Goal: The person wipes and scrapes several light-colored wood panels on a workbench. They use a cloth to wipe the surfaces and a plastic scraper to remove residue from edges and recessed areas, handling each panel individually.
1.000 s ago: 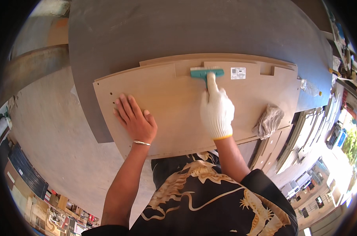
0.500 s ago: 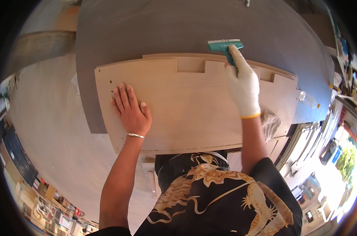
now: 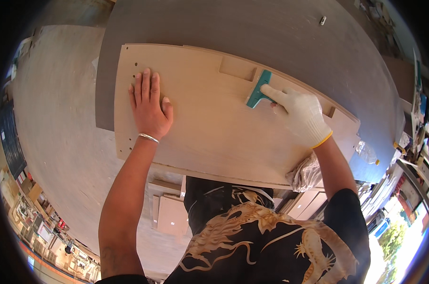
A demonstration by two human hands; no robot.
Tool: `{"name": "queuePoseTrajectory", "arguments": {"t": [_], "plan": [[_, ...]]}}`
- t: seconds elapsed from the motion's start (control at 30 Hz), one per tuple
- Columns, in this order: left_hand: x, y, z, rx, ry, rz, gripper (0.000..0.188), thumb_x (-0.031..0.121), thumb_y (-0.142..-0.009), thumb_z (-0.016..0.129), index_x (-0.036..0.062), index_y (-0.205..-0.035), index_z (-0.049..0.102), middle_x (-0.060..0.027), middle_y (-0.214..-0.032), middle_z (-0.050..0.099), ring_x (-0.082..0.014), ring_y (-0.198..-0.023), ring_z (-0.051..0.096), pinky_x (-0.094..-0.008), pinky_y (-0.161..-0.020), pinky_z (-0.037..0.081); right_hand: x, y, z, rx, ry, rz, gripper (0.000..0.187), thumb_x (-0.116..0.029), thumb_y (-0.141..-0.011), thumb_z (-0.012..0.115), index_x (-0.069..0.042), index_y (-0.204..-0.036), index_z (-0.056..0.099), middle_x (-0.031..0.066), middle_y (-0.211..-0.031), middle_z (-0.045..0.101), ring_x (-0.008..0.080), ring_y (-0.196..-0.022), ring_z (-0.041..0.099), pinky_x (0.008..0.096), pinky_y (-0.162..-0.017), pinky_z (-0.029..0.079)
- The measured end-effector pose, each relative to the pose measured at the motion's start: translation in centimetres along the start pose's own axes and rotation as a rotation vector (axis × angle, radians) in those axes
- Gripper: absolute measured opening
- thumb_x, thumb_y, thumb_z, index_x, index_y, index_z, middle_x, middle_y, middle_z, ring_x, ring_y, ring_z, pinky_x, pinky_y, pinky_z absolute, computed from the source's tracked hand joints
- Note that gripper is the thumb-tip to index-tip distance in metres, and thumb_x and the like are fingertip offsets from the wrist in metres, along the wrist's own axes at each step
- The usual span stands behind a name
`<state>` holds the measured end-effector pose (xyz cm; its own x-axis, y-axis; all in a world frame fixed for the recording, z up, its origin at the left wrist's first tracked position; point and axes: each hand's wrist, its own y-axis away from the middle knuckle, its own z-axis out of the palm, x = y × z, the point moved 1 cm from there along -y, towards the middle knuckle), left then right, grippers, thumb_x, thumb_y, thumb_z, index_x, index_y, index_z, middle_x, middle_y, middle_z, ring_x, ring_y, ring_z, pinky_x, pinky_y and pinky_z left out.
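A pale wooden panel with small holes along its left end and a rectangular notch in its far edge lies in front of me, on top of at least one similar panel. My left hand, bare with a silver bangle at the wrist, rests flat on the panel's left part, fingers stretched out. In a white knit glove, my right hand grips a green scraper, whose wide head is over the panel just below the notch. Whether its blade touches the wood I cannot tell. The glove hides the scraper's handle.
The panels lie on a large grey board. A crumpled cloth sits at the near right edge, below my right forearm. A clear plastic bottle lies at the right. A small whitish object rests far back on the board.
My right hand has brought the scraper from beyond the far edge nearer and over the panel, its head turned. My left hand stays flat on the panel. The whole view has tilted.
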<state>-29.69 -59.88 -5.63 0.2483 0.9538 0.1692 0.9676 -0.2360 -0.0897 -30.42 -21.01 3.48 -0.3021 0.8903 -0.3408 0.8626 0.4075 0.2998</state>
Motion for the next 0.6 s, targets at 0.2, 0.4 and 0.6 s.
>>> {"name": "queuePoseTrajectory", "arguments": {"t": [0.2,0.4,0.6], "plan": [[0.0,0.1,0.2,0.025,-0.002,-0.007,0.072,0.021,-0.094,0.055,0.0077,-0.163,0.042,-0.0127,-0.174,0.034,-0.0357,-0.162,0.027,-0.0586,-0.133,0.017,0.8,-0.6,0.1,-0.032,0.007,-0.057,0.041,-0.019,-0.096,0.067,-0.026,-0.137,0.072,0.0078,-0.087,0.068,0.0304,-0.076,0.069,0.0444,-0.065,0.053],[0.1,0.1,0.1,0.012,-0.028,-0.022,0.073,0.022,-0.093,0.055,0.0089,-0.164,0.043,-0.0115,-0.175,0.034,-0.0345,-0.163,0.027,-0.0573,-0.133,0.017,0.6,-1.1,0.7,-0.043,0.005,-0.090,0.043,-0.019,-0.096,0.068,-0.027,-0.138,0.071,0.0080,-0.087,0.068,0.0307,-0.074,0.069,0.0436,-0.064,0.053],[0.0,0.1,0.0,0.010,-0.020,-0.031,0.072,0.022,-0.094,0.056,0.0092,-0.164,0.043,-0.0112,-0.175,0.034,-0.0342,-0.163,0.027,-0.0567,-0.133,0.017,0.1,-1.6,0.3,-0.088,0.024,-0.096,0.043,-0.021,-0.097,0.067,-0.029,-0.140,0.070,0.0083,-0.088,0.067,0.0310,-0.076,0.069,0.0444,-0.065,0.054]]}}
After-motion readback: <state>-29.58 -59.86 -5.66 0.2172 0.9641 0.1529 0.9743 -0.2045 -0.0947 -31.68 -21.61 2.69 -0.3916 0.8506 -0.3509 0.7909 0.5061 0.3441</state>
